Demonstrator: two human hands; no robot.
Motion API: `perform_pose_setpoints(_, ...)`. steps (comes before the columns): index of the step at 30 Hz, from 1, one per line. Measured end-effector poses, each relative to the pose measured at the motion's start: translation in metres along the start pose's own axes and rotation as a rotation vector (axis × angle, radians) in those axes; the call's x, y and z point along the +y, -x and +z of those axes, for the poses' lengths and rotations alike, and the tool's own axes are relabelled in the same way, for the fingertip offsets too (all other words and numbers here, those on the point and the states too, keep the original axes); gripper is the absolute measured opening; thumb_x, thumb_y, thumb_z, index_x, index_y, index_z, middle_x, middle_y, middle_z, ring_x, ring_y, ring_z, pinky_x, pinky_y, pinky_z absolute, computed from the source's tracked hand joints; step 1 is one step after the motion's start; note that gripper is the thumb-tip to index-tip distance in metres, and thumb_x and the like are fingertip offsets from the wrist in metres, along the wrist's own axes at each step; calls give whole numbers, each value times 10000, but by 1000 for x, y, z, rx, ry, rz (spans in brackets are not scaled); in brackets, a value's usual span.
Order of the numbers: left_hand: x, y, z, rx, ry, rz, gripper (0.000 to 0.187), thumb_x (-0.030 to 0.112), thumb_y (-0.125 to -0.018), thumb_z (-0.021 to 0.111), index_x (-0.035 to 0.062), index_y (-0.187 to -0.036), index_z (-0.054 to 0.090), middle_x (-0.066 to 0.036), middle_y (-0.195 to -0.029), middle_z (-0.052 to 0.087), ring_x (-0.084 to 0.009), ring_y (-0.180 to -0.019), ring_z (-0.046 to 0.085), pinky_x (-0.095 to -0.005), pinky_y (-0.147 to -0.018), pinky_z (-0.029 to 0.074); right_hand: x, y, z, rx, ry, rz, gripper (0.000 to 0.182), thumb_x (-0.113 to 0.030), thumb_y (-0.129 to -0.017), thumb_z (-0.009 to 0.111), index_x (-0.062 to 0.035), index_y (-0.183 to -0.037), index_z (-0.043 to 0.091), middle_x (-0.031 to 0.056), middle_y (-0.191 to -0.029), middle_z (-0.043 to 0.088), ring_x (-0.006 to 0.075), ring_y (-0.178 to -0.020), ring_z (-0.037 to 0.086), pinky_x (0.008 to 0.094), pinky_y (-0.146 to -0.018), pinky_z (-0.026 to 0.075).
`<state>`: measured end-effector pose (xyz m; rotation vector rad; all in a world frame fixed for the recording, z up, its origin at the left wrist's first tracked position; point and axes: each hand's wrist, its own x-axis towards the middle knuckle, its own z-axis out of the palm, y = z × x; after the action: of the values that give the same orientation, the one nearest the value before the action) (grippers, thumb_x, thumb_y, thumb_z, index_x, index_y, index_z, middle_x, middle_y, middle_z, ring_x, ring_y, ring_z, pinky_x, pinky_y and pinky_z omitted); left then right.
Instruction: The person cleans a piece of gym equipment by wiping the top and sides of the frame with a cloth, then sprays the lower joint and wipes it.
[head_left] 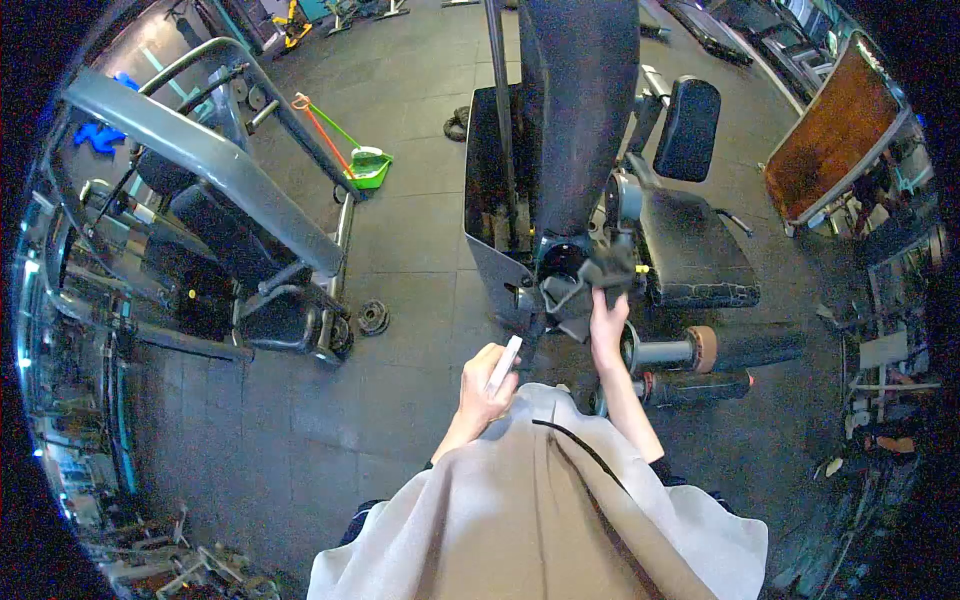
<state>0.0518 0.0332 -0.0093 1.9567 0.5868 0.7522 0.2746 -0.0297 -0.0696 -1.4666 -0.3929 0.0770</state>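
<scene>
While the right hand (607,322) is raised against the gym machine (575,150), a dark cloth (590,285) is gripped in its closed fingers and pressed to the machine's lower frame, just beside the padded seat (695,250). A white spray bottle (503,366) is held in the left hand (485,390), fingers wrapped around it, near the torso. A green dustpan (368,167) is seen well apart on the floor.

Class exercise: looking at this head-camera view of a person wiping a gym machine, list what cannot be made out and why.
- Head view: the white object in the left hand is mostly covered by the fingers; its kind is unclear.
- The machine part under the dark cloth is hidden by the cloth and the right hand.
- The person's legs are hidden by the grey garment.
- Items at the right edge are too dark and distorted.
</scene>
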Motion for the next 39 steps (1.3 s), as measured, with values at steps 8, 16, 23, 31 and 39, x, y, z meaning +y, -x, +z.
perform_pose_setpoints(8,1,-4,-3,-18,-42,-58,170,62,-702,595,6,-858,635,-174,-802,598,-368,-709,606,-399,-642,488,-26,-19,16,-64,298,-172,331,-135,-859,726,25,-1130,625,119,-1013,706,173,-914,651,324,-853,489)
perform_pose_setpoints(16,-3,-5,4,-44,48,-107,198,51,-694,593,-4,-879,637,-172,-802,598,-355,-713,610,-388,-656,491,-44,-80,25,-105,114,40,381,-339,-911,675,17,-1047,659,85,-984,717,181,-887,659,330,-829,500)
perform_pose_setpoints(23,-2,-5,8,-86,59,-164,201,56,-694,597,-4,-881,638,-172,-813,601,-360,-712,608,-390,-652,492,-31,-82,29,-315,16,134,337,-282,-960,602,27,-1095,601,114,-1075,668,222,-945,609,342,-891,456)
perform_pose_setpoints(31,-2,-11,10,-108,37,-125,213,75,-694,588,-6,-883,643,-176,-812,602,-362,-715,609,-396,-660,493,13,-30,1,-223,87,56,481,-270,-967,589,11,-1329,446,150,-1217,588,241,-1113,558,361,-1012,394)
perform_pose_setpoints(39,-5,-14,4,-72,-5,-84,204,74,-699,589,-3,-879,646,-176,-825,613,-362,-733,615,-394,-675,497,-4,9,-7,-176,226,110,458,-329,-968,569,48,-1226,539,220,-1169,617,319,-1092,585,392,-965,423)
